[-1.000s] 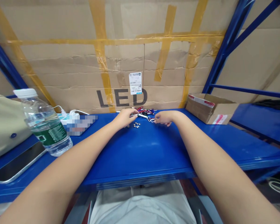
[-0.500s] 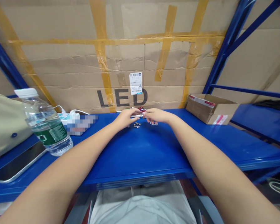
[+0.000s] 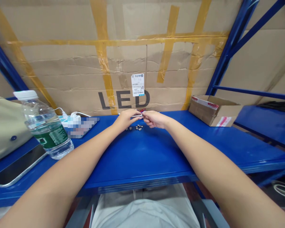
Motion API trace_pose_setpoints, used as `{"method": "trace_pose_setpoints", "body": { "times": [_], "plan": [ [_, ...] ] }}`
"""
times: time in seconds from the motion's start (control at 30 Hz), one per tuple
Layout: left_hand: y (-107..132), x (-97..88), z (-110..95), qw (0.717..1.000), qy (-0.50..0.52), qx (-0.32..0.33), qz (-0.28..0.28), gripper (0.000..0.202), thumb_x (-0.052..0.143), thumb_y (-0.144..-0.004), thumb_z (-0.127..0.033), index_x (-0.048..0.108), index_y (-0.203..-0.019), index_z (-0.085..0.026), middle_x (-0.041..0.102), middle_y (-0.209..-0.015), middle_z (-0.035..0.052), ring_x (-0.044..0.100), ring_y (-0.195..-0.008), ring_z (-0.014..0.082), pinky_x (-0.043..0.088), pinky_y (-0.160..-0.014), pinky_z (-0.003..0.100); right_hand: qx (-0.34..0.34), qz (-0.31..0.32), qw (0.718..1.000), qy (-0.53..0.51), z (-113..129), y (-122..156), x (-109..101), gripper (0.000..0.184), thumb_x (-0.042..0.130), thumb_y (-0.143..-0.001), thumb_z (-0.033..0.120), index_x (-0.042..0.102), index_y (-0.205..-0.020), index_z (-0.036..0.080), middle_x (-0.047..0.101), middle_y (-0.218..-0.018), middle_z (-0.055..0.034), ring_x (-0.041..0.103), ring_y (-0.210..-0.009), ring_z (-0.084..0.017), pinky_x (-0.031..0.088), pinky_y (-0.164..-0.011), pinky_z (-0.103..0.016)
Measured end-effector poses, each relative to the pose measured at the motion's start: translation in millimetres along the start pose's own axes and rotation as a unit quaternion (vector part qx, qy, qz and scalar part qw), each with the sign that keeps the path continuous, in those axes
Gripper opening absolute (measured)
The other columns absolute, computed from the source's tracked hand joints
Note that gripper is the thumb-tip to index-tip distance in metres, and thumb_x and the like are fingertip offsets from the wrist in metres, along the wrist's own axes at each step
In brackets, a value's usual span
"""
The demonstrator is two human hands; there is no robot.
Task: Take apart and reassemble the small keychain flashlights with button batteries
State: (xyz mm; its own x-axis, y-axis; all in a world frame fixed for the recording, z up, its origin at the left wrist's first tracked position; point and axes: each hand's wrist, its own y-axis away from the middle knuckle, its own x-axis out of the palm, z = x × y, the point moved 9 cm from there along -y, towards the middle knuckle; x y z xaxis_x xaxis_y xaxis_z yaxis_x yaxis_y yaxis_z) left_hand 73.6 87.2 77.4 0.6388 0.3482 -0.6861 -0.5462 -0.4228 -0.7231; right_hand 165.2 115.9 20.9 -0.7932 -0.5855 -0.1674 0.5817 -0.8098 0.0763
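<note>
Both my arms reach far across the blue shelf point(image 3: 156, 158) to its back edge. My left hand point(image 3: 126, 118) is closed on a thin silver pen-like stick point(image 3: 137, 116). My right hand point(image 3: 155, 119) meets it from the right, fingers pinched at the stick's tip. Several small silver round parts point(image 3: 136, 128) lie on the shelf just below the hands. A little heap of red and dark small items point(image 3: 142, 110) shows behind the fingers, mostly hidden.
A taped cardboard box marked LED point(image 3: 123, 63) stands as a wall behind. At left are a water bottle point(image 3: 45, 126), a beige bag point(image 3: 4, 126), a metal tray point(image 3: 14, 169) and a white charger point(image 3: 74, 118). A small open carton point(image 3: 213, 109) sits at right.
My right hand moved left from the keyring-like items on the shelf to the stick held by my left hand, and the two hands now touch. The left hand barely moved.
</note>
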Motion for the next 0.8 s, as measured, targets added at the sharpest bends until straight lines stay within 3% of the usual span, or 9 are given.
{"method": "trace_pose_setpoints", "body": {
  "times": [0.13,0.3,0.47,0.63,0.73,0.8],
  "plan": [
    [-1.1,-1.5,2.3,0.999,0.023,-0.034,0.003,0.016,0.061,-0.086,-0.028,0.07,-0.095,-0.019,0.073,-0.094,0.0041,0.067,-0.087,0.0169,0.048,-0.078,0.026,-0.02,0.016,1.0,0.004,5.0,3.3,4.7,0.024,0.034,-0.095,0.025,0.04,-0.073,0.019,0.03,-0.054,0.0073,0.021,-0.04,-0.005,0.017,-0.038,-0.018],
    [-0.4,-6.9,17.9,0.987,0.024,-0.157,-0.019,0.027,0.048,-0.093,-0.031,0.066,-0.081,-0.016,0.066,-0.066,0.0002,0.061,-0.064,0.0138,0.044,-0.063,0.024,-0.063,0.003,0.998,0.016,14.3,2.8,13.4,0.022,0.037,-0.093,0.022,0.033,-0.072,0.021,0.033,-0.057,0.0063,0.023,-0.042,-0.006,0.019,-0.039,-0.018],
    [-4.2,-1.5,5.6,0.995,-0.04,-0.086,0.019,0.019,0.055,-0.089,-0.033,0.061,-0.091,-0.015,0.064,-0.088,0.0053,0.058,-0.082,0.0171,0.043,-0.073,0.026,-0.067,-0.068,0.995,0.017,19.5,2.6,9.9,0.021,0.031,-0.093,0.023,0.033,-0.073,0.021,0.028,-0.054,0.0066,0.021,-0.042,-0.007,0.018,-0.039,-0.02],
    [-6.2,5.0,4.2,0.995,-0.037,-0.072,0.053,0.028,0.042,-0.094,-0.033,0.061,-0.082,-0.016,0.062,-0.081,0.0051,0.056,-0.081,0.0185,0.042,-0.075,0.029,-0.08,-0.096,0.99,0.068,24.4,4.5,3.8,0.02,0.029,-0.092,0.022,0.033,-0.073,0.022,0.028,-0.057,0.0065,0.022,-0.044,-0.009,0.021,-0.043,-0.022],
    [-3.4,10.6,14.2,0.983,0.074,-0.154,0.073,0.037,0.037,-0.095,-0.038,0.058,-0.075,-0.016,0.055,-0.067,0.0021,0.053,-0.067,0.0154,0.041,-0.064,0.027,-0.127,-0.151,0.959,0.203,35.1,8.4,-7.1,0.02,0.034,-0.092,0.025,0.034,-0.072,0.021,0.038,-0.062,0.0043,0.034,-0.052,-0.01,0.028,-0.051,-0.023],
    [5.6,25.2,24.6,0.941,0.192,-0.251,0.12,0.042,0.033,-0.095,-0.045,0.057,-0.078,-0.016,0.044,-0.057,-0.002,0.042,-0.05,0.0113,0.035,-0.05,0.024,-0.176,-0.174,0.917,0.313,45.3,12.2,-8.7,0.02,0.038,-0.092,0.025,0.037,-0.072,0.021,0.046,-0.068,0.0015,0.042,-0.063,-0.012,0.032,-0.059,-0.024]
  ]
}}
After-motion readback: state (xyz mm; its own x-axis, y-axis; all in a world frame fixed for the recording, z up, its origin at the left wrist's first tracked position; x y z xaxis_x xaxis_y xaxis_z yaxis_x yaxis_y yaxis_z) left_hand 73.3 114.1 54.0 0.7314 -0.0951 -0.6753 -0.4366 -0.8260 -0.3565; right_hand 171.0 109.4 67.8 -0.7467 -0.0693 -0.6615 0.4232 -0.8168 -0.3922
